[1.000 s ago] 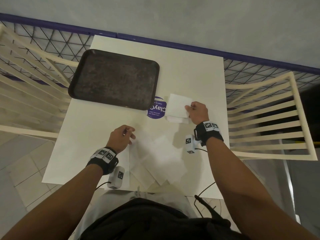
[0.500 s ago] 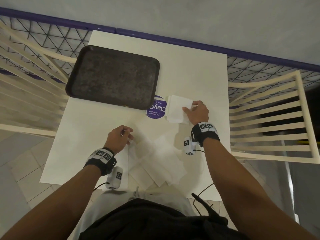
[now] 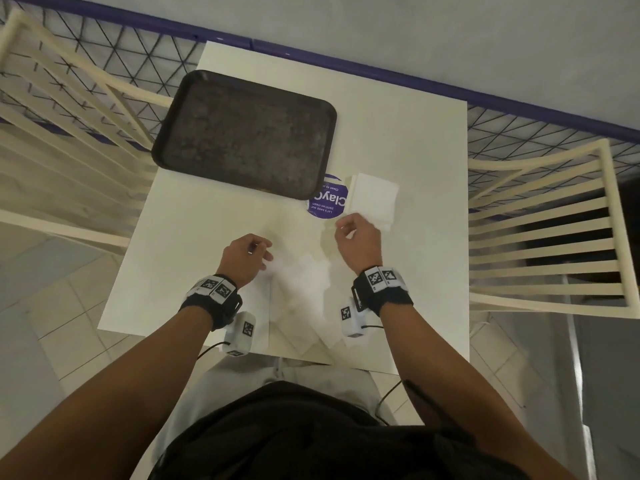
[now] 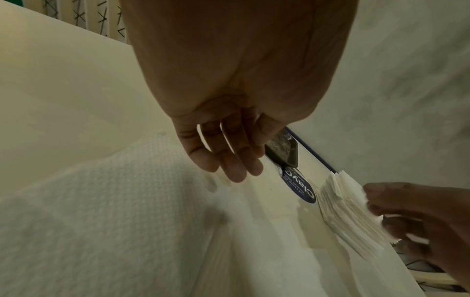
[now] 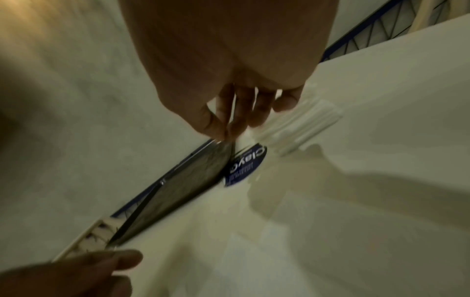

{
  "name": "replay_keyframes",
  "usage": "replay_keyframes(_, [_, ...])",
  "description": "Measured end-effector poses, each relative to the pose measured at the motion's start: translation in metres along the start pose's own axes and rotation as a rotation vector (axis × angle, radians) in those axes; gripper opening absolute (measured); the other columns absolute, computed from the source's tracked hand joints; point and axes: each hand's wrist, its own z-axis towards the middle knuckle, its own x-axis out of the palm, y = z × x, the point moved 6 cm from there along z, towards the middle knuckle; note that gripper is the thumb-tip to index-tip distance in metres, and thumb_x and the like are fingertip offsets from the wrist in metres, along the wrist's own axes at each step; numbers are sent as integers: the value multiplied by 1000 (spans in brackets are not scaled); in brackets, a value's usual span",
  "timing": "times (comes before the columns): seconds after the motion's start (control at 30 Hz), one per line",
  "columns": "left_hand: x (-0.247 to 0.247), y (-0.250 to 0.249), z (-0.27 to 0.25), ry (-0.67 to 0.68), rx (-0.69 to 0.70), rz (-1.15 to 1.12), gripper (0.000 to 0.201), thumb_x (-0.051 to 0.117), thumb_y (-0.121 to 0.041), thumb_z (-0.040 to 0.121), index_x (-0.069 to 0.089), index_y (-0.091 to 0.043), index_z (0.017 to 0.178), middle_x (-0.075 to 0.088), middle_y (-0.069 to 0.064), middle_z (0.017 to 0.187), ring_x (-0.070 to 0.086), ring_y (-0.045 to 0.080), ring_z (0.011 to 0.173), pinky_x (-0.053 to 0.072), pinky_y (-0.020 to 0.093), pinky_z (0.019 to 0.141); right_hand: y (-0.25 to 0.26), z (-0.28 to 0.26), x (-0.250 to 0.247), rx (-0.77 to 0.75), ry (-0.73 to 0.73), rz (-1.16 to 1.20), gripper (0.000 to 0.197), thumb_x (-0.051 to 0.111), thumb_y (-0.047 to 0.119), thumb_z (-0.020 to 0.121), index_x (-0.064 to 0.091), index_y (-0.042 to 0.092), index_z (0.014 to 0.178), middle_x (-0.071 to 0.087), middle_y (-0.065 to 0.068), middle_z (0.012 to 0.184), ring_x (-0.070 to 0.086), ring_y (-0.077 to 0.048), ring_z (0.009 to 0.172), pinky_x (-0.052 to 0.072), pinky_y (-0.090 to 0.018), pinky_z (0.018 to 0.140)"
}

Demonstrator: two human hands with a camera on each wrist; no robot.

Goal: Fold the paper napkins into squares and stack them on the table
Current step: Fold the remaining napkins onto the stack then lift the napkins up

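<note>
A stack of folded white napkins (image 3: 374, 199) lies on the white table (image 3: 415, 140), just right of a purple round sticker (image 3: 327, 202). My right hand (image 3: 356, 233) hovers at the stack's near-left corner with relaxed fingers (image 5: 239, 120) and holds nothing; the stack (image 5: 302, 124) shows just past them. Several unfolded napkins (image 3: 301, 292) lie spread at the table's near edge. My left hand (image 3: 249, 251) is over their left side. Its fingers (image 4: 229, 166) hang loosely above the textured napkin sheet (image 4: 114, 211) without gripping it.
A dark empty tray (image 3: 246, 133) sits at the table's far left, overlapping the sticker's edge. Cream slatted chairs (image 3: 540, 230) stand on both sides of the table. A wall with a purple base strip (image 3: 381, 71) runs behind it.
My right hand has come off the folded stack and drawn back toward me and to the left. The left hand has stayed over the unfolded napkins.
</note>
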Motion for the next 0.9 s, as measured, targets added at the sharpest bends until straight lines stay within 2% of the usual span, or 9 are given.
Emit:
replay_keyframes(0.13, [-2, 19, -11, 40, -85, -25, 19, 50, -15, 102, 69, -18, 103, 78, -1, 87, 73, 18, 71, 52, 29, 64, -15, -26, 34, 126, 263, -286, 11, 67, 29, 88, 67, 30, 100, 69, 11, 95, 64, -19, 103, 47, -41, 100])
replay_keyframes(0.2, [-1, 27, -17, 71, -124, -44, 18, 51, -16, 102, 69, -16, 103, 78, 2, 88, 73, 20, 75, 57, 34, 68, -23, -37, 43, 149, 319, -445, 21, 66, 36, 90, 65, 28, 110, 69, 8, 110, 59, -21, 114, 42, -39, 100])
replay_keyframes(0.3, [1, 41, -22, 95, -151, -30, 15, 55, -20, 100, 70, -20, 98, 79, -1, 85, 74, 21, 83, 61, 40, 83, -33, -50, 52, 169, 320, -593, 30, 67, 40, 91, 62, 26, 117, 65, 4, 119, 54, -23, 119, 39, -41, 99])
replay_keyframes(0.4, [1, 49, -25, 123, -155, -27, 11, 61, -25, 91, 72, -25, 94, 79, -5, 83, 75, 19, 88, 60, 42, 92, -36, -56, 56, 217, 297, -601, 24, 68, 33, 90, 62, 26, 112, 68, 4, 112, 55, -23, 116, 36, -41, 95])
replay_keyframes(0.53, [0, 48, -27, 123, -180, -70, 9, 63, -23, 91, 71, -22, 95, 79, 0, 87, 75, 22, 89, 60, 43, 92, -33, -59, 57, 288, 289, -545, 16, 69, 24, 91, 66, 26, 106, 71, 4, 108, 58, -23, 114, 34, -40, 95])
replay_keyframes(0.7, [-3, 41, -31, 119, -171, -63, 11, 62, -27, 95, 70, -19, 95, 78, 0, 92, 75, 24, 94, 60, 44, 92, -19, -58, 44, 279, 267, -469, 16, 66, 34, 93, 71, 30, 108, 70, 6, 117, 58, -23, 117, 37, -42, 103])
replay_keyframes(0.8, [2, 31, -30, 186, -95, 44, 44, 59, -59, 87, 63, -15, 88, 70, -4, 90, 67, 22, 87, 57, 47, 92, -9, -54, 37, 294, 257, -247, 7, 68, 36, 88, 68, 32, 94, 71, 10, 114, 60, -20, 113, 39, -44, 106])
replay_keyframes(0.87, [5, 26, -26, 222, -61, 76, 69, 56, -79, 78, 67, -14, 99, 62, -8, 89, 61, 18, 88, 54, 44, 93, 0, -49, 35, 282, 235, -69, 7, 72, 36, 84, 65, 33, 84, 72, 12, 109, 64, -17, 109, 44, -45, 106])
replay_keyframes(0.9, [6, 22, -26, 228, -68, 46, 77, 58, -83, 76, 69, -15, 109, 62, -9, 94, 61, 16, 93, 53, 43, 94, 5, -47, 34, 275, 219, 0, 8, 74, 35, 82, 66, 34, 83, 72, 11, 104, 66, -17, 106, 47, -45, 104])
